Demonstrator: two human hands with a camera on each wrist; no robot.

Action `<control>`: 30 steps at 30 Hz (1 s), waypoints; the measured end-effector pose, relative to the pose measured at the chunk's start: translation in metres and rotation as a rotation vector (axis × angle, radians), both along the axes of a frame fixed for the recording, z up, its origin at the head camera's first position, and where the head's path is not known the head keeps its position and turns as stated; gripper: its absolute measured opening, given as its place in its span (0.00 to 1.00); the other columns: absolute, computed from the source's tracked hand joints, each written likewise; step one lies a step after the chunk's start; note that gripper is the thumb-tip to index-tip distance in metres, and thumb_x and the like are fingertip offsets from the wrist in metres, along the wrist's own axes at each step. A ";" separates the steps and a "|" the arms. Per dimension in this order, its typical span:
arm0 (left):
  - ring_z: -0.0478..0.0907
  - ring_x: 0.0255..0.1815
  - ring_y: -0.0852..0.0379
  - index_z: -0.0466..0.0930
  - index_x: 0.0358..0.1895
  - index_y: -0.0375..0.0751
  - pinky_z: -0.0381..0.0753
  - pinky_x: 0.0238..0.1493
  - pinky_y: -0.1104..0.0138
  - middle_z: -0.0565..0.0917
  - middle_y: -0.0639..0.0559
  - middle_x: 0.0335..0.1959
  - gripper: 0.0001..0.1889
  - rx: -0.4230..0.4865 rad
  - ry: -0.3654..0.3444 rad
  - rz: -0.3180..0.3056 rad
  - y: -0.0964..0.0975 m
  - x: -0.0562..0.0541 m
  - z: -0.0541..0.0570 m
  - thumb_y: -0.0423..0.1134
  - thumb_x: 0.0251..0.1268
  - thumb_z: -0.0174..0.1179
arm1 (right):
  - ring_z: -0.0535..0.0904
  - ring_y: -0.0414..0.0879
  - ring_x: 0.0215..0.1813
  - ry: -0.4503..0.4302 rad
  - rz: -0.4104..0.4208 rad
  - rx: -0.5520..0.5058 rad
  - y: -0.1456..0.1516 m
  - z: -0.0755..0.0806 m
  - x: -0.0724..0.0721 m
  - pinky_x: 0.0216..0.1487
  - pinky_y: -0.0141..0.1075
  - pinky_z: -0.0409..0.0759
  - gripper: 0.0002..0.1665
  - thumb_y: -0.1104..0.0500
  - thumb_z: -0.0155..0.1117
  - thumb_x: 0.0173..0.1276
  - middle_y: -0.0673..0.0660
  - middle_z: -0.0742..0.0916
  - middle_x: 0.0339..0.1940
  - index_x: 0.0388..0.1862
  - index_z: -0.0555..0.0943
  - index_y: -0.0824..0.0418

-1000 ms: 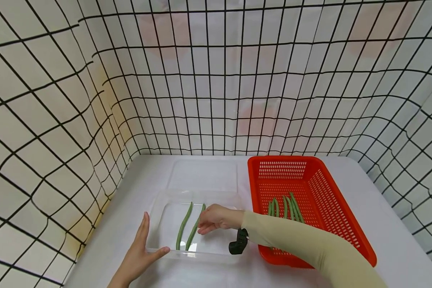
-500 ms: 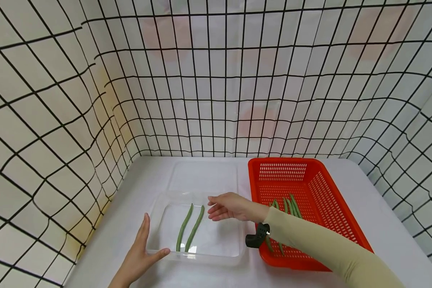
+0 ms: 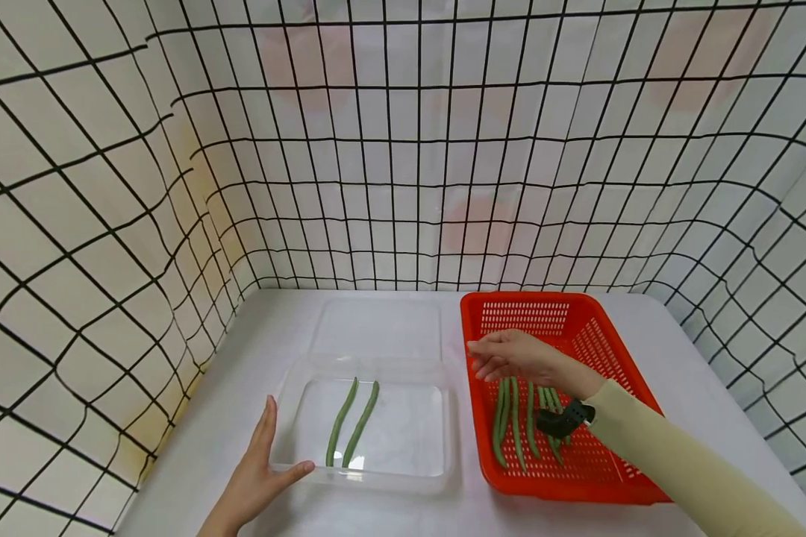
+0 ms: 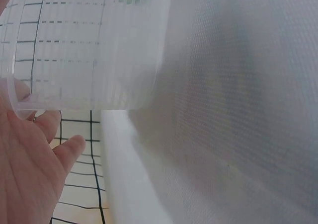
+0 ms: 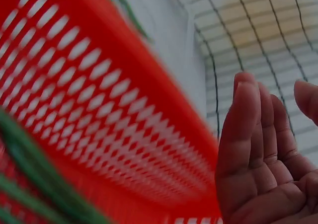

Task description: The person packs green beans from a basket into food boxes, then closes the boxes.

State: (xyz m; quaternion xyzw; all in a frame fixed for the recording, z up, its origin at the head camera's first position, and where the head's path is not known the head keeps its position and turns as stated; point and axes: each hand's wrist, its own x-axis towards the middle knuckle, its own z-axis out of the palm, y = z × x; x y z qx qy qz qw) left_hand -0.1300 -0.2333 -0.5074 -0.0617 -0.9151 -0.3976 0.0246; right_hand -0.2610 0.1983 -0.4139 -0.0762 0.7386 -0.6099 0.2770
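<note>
Two green beans (image 3: 360,424) lie side by side, slightly slanted, in a clear plastic container (image 3: 413,485). My left hand (image 3: 255,466) is at the container's left front corner with fingers straight and thumb along the front rim. In the left wrist view, the left hand (image 4: 30,159) rests against the container's rim (image 4: 20,107). My right hand (image 3: 513,354) is over the left part of a red basket (image 3: 618,373), fingers loosely bent and holding nothing. Below it, several green beans (image 3: 516,425) lie in the basket, partly hidden by the wrist. Blurred beans (image 5: 44,174) also appear in the right wrist view.
Behind the container a flat clear lid (image 3: 376,328) lies on the white table (image 3: 275,321). White walls with a black grid (image 3: 416,186) enclose the table at the back and both sides. A black wrist camera (image 3: 564,420) sits on my right wrist.
My right hand has moved right, from above the beans in the clear container to over the red basket. Both beans stay in the container. My left hand has kept its place.
</note>
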 end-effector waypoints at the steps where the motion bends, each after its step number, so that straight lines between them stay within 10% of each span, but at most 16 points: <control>1: 0.42 0.72 0.33 0.28 0.76 0.56 0.50 0.59 0.32 0.39 0.41 0.76 0.64 -0.001 0.000 0.000 0.000 0.000 0.000 0.55 0.46 0.73 | 0.83 0.55 0.36 0.016 -0.022 0.036 0.010 -0.002 0.000 0.41 0.44 0.82 0.22 0.49 0.61 0.68 0.61 0.85 0.31 0.38 0.81 0.70; 20: 0.41 0.73 0.34 0.27 0.76 0.57 0.49 0.59 0.32 0.38 0.43 0.76 0.64 0.007 -0.021 -0.002 0.001 -0.001 0.001 0.55 0.46 0.73 | 0.72 0.42 0.16 0.096 -0.083 0.619 0.118 -0.067 0.017 0.23 0.35 0.76 0.27 0.48 0.67 0.63 0.52 0.74 0.11 0.11 0.70 0.59; 30: 0.41 0.73 0.34 0.27 0.76 0.57 0.50 0.59 0.33 0.38 0.42 0.76 0.64 0.003 -0.032 0.005 0.001 0.000 0.002 0.56 0.46 0.72 | 0.68 0.40 0.14 0.052 -0.072 0.595 0.116 -0.073 0.025 0.19 0.32 0.74 0.24 0.50 0.69 0.62 0.51 0.73 0.11 0.12 0.73 0.59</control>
